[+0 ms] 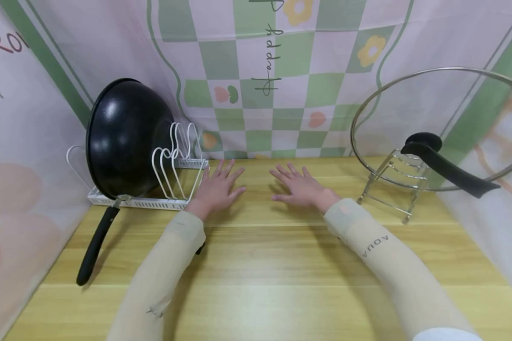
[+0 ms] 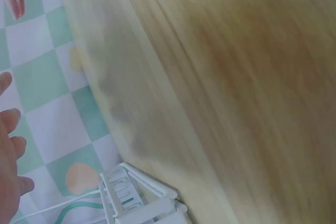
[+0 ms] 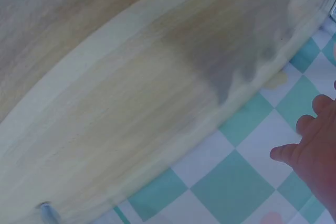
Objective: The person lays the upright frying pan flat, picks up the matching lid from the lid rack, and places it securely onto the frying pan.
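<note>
Both hands reach out over the wooden table with fingers spread and palms down, holding nothing. The left hand (image 1: pixel 216 188) is just right of a white wire rack (image 1: pixel 153 204) and overlaps its edge in the head view. In that rack a black wok (image 1: pixel 130 137) stands on its side, its black handle (image 1: pixel 97 246) slanting down toward the front left. My right hand (image 1: pixel 302 187) is left of a small metal stand (image 1: pixel 386 196). A large glass lid (image 1: pixel 461 109) with a black handle (image 1: pixel 450 168) leans upright in that stand. Each wrist view shows part of its hand's fingers above the table.
A checked green and white cloth (image 1: pixel 277 71) with flowers and lettering hangs behind the table (image 1: pixel 264 274). Patterned cloth also covers both sides. In the left wrist view, the rack's end (image 2: pixel 147 208) is at the bottom.
</note>
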`<state>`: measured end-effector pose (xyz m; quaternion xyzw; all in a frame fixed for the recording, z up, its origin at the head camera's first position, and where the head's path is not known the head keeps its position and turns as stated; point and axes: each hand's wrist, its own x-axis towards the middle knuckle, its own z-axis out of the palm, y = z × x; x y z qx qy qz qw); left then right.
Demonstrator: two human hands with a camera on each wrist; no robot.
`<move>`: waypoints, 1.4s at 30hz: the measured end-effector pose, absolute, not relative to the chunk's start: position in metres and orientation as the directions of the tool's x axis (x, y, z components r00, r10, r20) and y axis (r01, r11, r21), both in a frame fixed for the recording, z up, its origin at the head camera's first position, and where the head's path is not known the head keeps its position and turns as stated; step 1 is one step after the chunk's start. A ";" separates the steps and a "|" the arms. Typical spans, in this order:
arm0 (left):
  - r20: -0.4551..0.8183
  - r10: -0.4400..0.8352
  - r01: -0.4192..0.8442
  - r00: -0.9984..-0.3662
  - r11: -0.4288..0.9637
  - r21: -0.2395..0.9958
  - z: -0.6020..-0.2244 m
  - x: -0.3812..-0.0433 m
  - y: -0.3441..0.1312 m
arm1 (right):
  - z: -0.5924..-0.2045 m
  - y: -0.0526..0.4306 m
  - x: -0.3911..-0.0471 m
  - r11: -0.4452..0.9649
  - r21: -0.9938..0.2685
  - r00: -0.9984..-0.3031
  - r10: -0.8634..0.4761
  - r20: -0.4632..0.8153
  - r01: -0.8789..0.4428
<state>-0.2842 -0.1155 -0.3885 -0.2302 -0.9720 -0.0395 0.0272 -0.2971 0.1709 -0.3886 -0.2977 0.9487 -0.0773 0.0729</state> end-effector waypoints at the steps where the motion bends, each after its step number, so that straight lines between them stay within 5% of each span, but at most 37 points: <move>1: 0.071 0.444 0.448 -0.893 0.892 0.065 -0.388 -0.284 -0.116 | -0.388 0.170 -0.297 0.810 -0.185 -0.810 -0.579 -0.094 -0.557; 42: 0.231 0.474 0.513 -0.850 0.843 0.160 -0.379 -0.254 -0.141 | -0.381 0.148 -0.280 0.732 -0.283 -0.745 -0.662 -0.081 -0.620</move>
